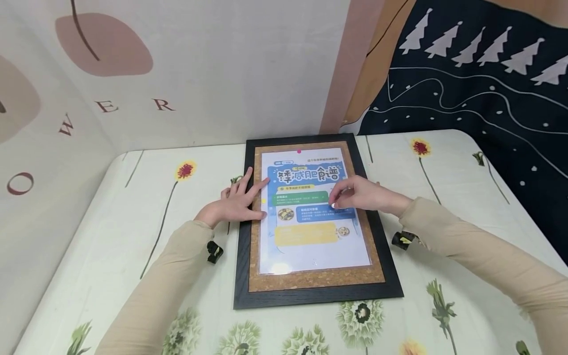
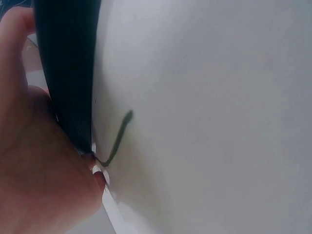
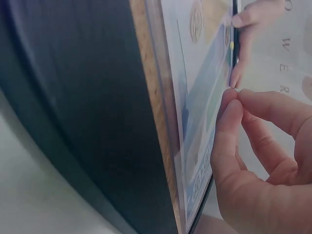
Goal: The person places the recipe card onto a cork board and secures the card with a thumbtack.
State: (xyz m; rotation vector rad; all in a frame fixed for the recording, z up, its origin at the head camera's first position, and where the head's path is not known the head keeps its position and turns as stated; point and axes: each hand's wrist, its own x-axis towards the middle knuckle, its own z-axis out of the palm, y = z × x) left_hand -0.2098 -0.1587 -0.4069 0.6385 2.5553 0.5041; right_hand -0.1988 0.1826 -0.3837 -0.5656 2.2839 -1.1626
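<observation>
A laminated sheet (image 1: pixel 306 256) with a blue heading lies on a black-framed cork board (image 1: pixel 262 283). One pink pin (image 1: pixel 299 151) sits at the sheet's top edge and a yellow pin (image 1: pixel 264 200) at its left edge. My left hand (image 1: pixel 235 203) rests across the board's left side with fingers spread, thumb and index fingertip on the sheet's edge; its other fingers are at the frame's outer side. Over the sheet's right half, my right hand (image 1: pixel 357 194) pinches a small white pin (image 1: pixel 334 206) between thumb and index finger, mostly hidden by the fingertips.
A flowered cloth (image 1: pixel 177 276) covers the table under the board. Behind it hang a pale printed curtain (image 1: pixel 230 74) and a dark one with white trees (image 1: pixel 466 98). A black wrist strap (image 1: pixel 215 252) is on the left sleeve, another strap (image 1: pixel 403 240) on the right.
</observation>
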